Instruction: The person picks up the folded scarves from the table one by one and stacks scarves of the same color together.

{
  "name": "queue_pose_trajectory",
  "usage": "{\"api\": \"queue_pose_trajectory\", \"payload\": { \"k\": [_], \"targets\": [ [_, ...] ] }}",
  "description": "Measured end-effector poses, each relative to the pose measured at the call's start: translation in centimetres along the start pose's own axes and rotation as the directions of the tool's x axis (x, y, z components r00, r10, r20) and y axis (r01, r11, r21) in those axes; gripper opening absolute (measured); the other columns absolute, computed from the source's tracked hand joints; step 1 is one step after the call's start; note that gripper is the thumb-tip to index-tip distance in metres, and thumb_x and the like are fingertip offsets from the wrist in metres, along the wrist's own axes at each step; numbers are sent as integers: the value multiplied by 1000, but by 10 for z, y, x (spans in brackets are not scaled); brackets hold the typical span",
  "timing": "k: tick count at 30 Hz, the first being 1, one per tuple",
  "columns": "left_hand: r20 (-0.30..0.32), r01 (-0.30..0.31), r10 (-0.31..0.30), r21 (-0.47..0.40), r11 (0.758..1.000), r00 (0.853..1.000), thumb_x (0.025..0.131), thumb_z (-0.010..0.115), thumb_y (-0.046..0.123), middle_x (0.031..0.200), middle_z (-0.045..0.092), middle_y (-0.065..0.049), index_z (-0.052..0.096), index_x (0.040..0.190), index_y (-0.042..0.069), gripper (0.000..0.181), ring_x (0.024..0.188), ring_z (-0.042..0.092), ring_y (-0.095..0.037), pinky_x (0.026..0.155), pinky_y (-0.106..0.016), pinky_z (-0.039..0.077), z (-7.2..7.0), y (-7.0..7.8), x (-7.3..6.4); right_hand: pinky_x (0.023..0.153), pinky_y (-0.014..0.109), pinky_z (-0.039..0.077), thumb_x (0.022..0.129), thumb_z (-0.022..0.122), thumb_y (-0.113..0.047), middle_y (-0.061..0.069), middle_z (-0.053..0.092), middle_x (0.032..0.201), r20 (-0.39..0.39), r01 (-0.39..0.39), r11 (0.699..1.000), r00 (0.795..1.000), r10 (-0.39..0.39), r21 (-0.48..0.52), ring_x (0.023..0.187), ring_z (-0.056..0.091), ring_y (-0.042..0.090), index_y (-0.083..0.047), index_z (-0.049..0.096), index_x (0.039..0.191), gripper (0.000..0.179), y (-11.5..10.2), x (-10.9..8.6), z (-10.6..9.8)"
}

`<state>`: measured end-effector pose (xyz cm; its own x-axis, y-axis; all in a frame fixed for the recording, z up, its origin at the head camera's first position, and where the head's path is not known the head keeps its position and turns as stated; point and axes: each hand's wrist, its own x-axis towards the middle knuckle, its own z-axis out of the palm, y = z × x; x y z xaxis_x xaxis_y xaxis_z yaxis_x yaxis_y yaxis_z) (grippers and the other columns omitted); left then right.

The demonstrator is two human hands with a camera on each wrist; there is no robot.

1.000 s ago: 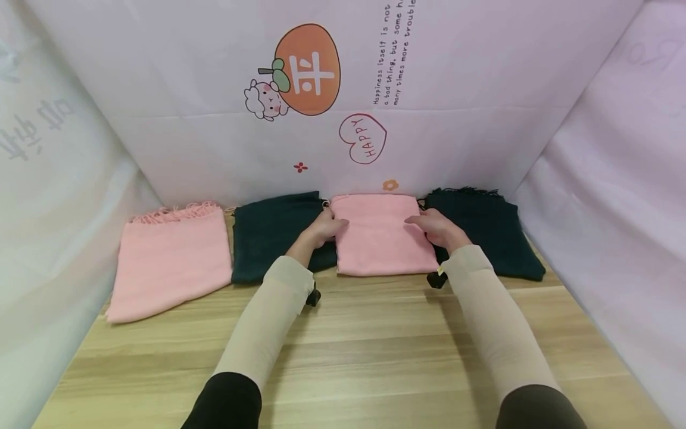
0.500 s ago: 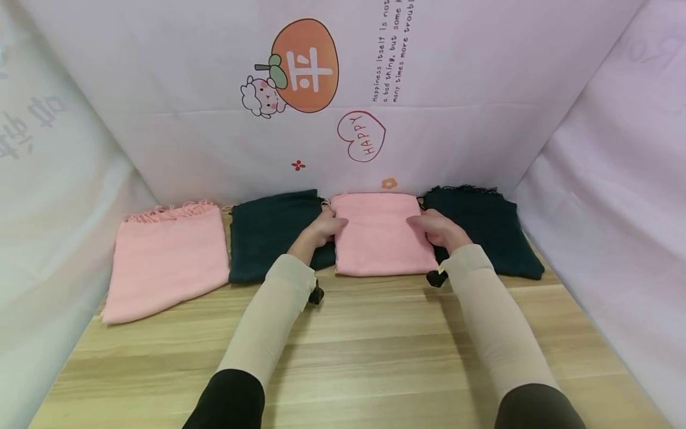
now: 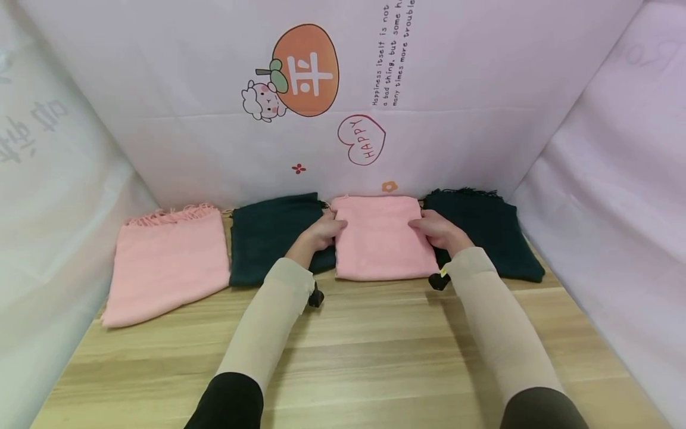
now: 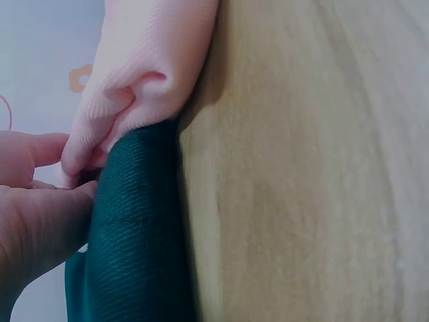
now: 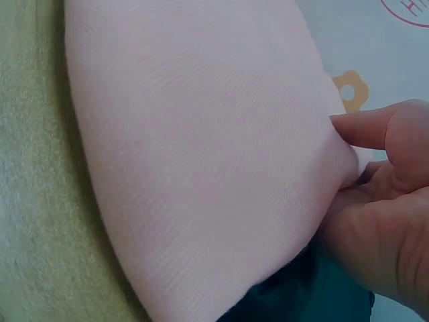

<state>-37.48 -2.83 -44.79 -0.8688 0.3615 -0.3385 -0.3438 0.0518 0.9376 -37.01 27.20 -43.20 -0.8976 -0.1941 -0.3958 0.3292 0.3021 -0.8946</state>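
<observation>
Between my two hands lies a folded pink scarf, flat on the wooden table. My left hand pinches its left edge, thumb on top and fingers underneath; the left wrist view shows the pink cloth bunched near the fingertips. On the opposite side my right hand pinches the right edge the same way, and the cloth dips toward the thumb in the right wrist view. A folded dark green scarf sits under and beside my left hand. Another dark green scarf lies beside my right hand.
A second folded pink scarf with fringe at its top lies at the far left. The row rests along a white printed backdrop, with white cloth walls on both sides. Bare wooden tabletop stretches in front.
The head view shifts slightly up and down. Both hands stay on the pink scarf's edges, and the scarves keep their places.
</observation>
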Motion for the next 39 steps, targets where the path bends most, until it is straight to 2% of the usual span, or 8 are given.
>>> {"api": "queue_pose_trajectory", "payload": {
  "k": [6,12,22,30,39],
  "targets": [
    [28,-67,67,-2,998,997,110,38,7,151,40,-22,20,159,8,52,131,51,-37,110,-55,43,2,5,-4,86,28,54,109,42,-10,21,43,142,-18,18,999,1000,-19,-40,112,55,22,5,17,159,58,-7,-4,-1],
    [8,-93,93,19,996,996,110,40,8,148,40,-22,25,154,3,47,127,51,-35,109,-53,43,5,12,-9,97,34,50,110,43,-11,23,39,148,-27,41,998,999,-42,-54,121,51,28,2,15,161,60,-14,-11,-1],
    [-1,-133,133,44,990,991,110,42,10,134,51,-18,36,146,3,37,111,58,-27,102,-48,49,3,18,-19,87,29,56,111,44,-16,21,46,139,-41,68,991,996,-73,-114,111,57,25,3,21,159,57,-24,-24,-3],
    [7,-187,187,89,978,982,111,43,13,134,49,-18,34,147,3,39,113,55,-28,108,-52,45,3,26,-28,82,28,57,111,43,-15,21,48,135,-27,101,988,994,-105,-116,102,61,21,3,23,158,55,-34,-31,-6],
    [8,-172,172,130,976,985,110,44,13,134,49,-19,32,149,1,42,112,57,-28,106,-53,47,5,37,-37,81,28,58,111,41,-15,21,49,131,-14,125,984,992,-128,-130,97,62,18,5,23,157,54,-38,-40,-7]
  ]
}}
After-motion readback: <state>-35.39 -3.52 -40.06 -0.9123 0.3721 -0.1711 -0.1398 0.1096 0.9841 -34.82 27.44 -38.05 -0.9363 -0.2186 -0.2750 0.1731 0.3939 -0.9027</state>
